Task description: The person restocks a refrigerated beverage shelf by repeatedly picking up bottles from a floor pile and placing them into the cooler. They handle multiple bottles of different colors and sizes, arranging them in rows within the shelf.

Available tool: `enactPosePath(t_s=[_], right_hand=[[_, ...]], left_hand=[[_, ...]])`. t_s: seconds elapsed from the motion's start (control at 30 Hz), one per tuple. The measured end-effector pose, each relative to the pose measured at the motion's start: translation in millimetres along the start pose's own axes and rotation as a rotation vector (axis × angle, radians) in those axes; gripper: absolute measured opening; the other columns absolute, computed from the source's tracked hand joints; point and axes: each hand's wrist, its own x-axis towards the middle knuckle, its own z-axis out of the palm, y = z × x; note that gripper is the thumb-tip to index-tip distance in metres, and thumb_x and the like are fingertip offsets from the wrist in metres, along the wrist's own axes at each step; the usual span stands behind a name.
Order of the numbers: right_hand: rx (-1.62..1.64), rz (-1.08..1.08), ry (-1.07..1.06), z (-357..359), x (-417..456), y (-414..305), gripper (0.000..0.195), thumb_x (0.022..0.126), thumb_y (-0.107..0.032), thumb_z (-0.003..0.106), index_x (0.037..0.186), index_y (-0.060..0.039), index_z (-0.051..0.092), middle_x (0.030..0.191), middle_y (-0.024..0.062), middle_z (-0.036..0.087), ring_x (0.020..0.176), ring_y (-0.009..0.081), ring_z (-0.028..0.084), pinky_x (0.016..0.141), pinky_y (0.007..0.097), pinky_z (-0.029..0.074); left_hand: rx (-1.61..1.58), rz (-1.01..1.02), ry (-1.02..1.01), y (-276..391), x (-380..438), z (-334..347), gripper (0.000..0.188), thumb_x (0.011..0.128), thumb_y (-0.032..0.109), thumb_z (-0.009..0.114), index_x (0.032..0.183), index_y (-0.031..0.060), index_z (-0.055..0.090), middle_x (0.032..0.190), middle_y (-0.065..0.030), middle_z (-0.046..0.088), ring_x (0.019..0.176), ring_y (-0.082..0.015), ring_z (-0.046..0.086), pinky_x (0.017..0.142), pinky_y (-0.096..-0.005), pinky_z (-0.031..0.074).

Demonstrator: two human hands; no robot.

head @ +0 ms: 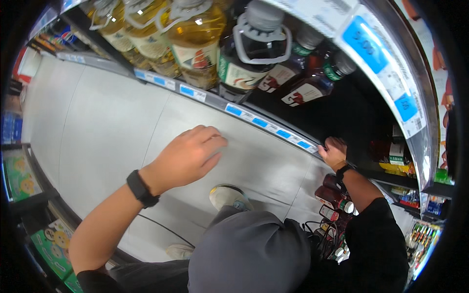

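Observation:
My left hand (187, 157), wearing a black wristband, hangs over the pale floor with its fingers loosely bent and nothing seen in it. At the right, my right hand (334, 151) grips the front edge of the dark lower shelf (293, 117), beside the end of the price-tag strip (271, 127). On that shelf stand large bottles with grey carry handles. One large dark bottle (245, 73) is at the middle, and dark red bottles (306, 89) lean beside it. Left of them are bottles of yellow liquid (198, 44) with solid pieces at the bottom.
Several dark red bottles with white caps (331, 194) are on the floor by my right arm. An upper shelf edge with blue price tags (366, 45) overhangs the bottles. Green printed boxes (55, 249) stand at lower left. A black cable (165, 229) crosses the floor near my shoe (229, 197).

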Motion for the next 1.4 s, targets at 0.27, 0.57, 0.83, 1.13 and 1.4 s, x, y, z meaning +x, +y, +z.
enactPosePath(t_s=[0.27,0.57,0.83,1.13,1.4], right_hand=[[-0.045,-0.134,0.216,11.1,-1.8,2.6,0.042,0.076,-0.048,0.073,0.070,-0.0082,0.060,0.073,0.0101,0.059,0.077,0.0310,0.061,0.073,0.0425,0.048],[0.001,0.017,0.182,15.4,-14.7,-2.7,0.069,0.087,-0.071,0.052,0.103,-0.0066,0.071,0.103,0.0151,0.070,0.102,0.0312,0.065,0.092,0.0418,0.049],[0.112,0.148,0.390,12.8,-6.6,-24.6,0.066,0.079,-0.071,0.062,0.096,-0.0079,0.075,0.094,0.0114,0.072,0.092,0.0302,0.069,0.089,0.0433,0.051],[0.224,0.295,0.220,14.1,-8.2,-35.7,0.068,0.081,-0.072,0.058,0.110,-0.0127,0.073,0.105,0.0129,0.071,0.105,0.0314,0.066,0.100,0.0514,0.043],[0.293,0.357,0.183,9.6,-6.1,-46.2,0.056,0.079,-0.063,0.064,0.105,-0.0145,0.073,0.106,0.0063,0.071,0.108,0.0255,0.063,0.098,0.0446,0.041]], left_hand=[[0.111,0.235,-0.137,8.5,79.4,57.6,0.030,0.086,0.009,0.066,0.116,0.0037,0.061,0.120,-0.0123,0.058,0.118,-0.0313,0.055,0.099,-0.0409,0.049],[0.345,0.490,-0.274,18.2,158.2,135.5,0.064,0.084,0.012,0.068,0.143,-0.0001,0.044,0.145,-0.0185,0.047,0.134,-0.0356,0.046,0.112,-0.0449,0.040],[0.285,0.487,-0.376,32.2,199.2,180.2,0.073,0.085,0.016,0.070,0.150,0.0065,0.038,0.154,-0.0188,0.039,0.143,-0.0374,0.035,0.116,-0.0449,0.034],[0.255,0.411,-0.487,36.3,211.0,180.6,0.074,0.086,0.016,0.070,0.152,0.0139,0.038,0.159,-0.0148,0.034,0.150,-0.0354,0.024,0.121,-0.0465,0.022],[0.343,0.424,-0.521,38.5,216.5,185.1,0.072,0.085,0.010,0.068,0.151,0.0092,0.040,0.159,-0.0176,0.034,0.150,-0.0378,0.022,0.122,-0.0477,0.019]])
